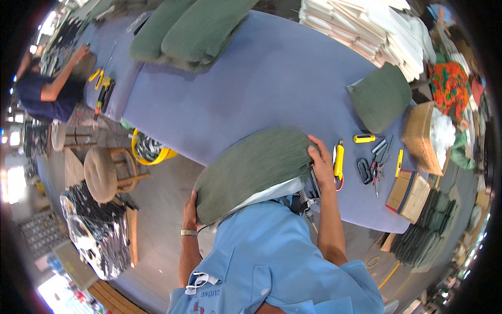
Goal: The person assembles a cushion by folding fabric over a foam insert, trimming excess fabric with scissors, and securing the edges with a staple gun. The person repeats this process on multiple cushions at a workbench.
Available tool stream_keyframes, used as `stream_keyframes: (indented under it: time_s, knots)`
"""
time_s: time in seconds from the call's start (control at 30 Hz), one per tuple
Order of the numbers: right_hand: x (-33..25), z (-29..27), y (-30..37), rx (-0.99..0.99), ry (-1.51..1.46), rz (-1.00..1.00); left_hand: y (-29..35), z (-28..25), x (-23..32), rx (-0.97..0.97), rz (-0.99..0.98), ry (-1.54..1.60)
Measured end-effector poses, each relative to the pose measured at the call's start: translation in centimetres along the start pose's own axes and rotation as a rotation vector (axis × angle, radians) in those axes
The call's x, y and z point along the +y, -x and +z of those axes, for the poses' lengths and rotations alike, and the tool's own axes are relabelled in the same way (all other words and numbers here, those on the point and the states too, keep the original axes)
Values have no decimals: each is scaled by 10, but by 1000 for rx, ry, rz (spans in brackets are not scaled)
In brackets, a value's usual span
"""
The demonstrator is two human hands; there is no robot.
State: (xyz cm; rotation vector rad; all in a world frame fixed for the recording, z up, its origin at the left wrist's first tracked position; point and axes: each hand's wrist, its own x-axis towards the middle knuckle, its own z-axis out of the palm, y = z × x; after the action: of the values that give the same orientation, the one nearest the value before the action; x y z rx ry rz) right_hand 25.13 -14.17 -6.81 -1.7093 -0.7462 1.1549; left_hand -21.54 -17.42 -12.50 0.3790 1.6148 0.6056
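A dark green fabric-covered cushion (pixel 251 167), long and curved, is tilted in front of my body at the near edge of the table. Pale lining shows along its lower edge. My left hand (pixel 191 209), below a metal watch, grips its left end. At the upper right corner, the fingers of my right hand (pixel 322 161) curl over the fabric while the thumb is partly hidden. Just right of that hand lies a yellow-handled cutter (pixel 339 161). A black and metal tool (pixel 309 201) shows partly under the cushion, close to my shirt.
Green cushions (pixel 204 34) lie at the far left, another green cushion (pixel 380 98) at the right. Near it are a yellow screwdriver (pixel 364 138), pliers (pixel 375 170) and a cardboard box (pixel 422 137). A yellow bucket (pixel 151 148) and a stool (pixel 102 174) stand left; another person (pixel 47 94) works there.
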Motion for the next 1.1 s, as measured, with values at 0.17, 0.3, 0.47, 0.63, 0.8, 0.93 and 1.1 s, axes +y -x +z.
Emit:
stream_keyframes:
  time_s: [0.17,0.3,0.47,0.63,0.8,0.93,1.1]
  knots:
    - [-5,-28,-44,89,-314,-85,24,81,55,-13,195,212]
    - [-16,-48,-71,320,-97,-142,2,148,80,-122,92,398]
    - [-44,-21,-5,58,96,-216,13,179,83,-122,62,468]
    - [-51,71,56,-444,51,180,11,179,78,-164,97,477]
    - [-43,112,57,-539,46,371,17,182,79,-102,76,448]
    - [-41,116,66,-502,140,278,29,179,85,-100,24,417]
    - [-49,97,75,-391,609,-108,23,184,67,-205,-52,594]
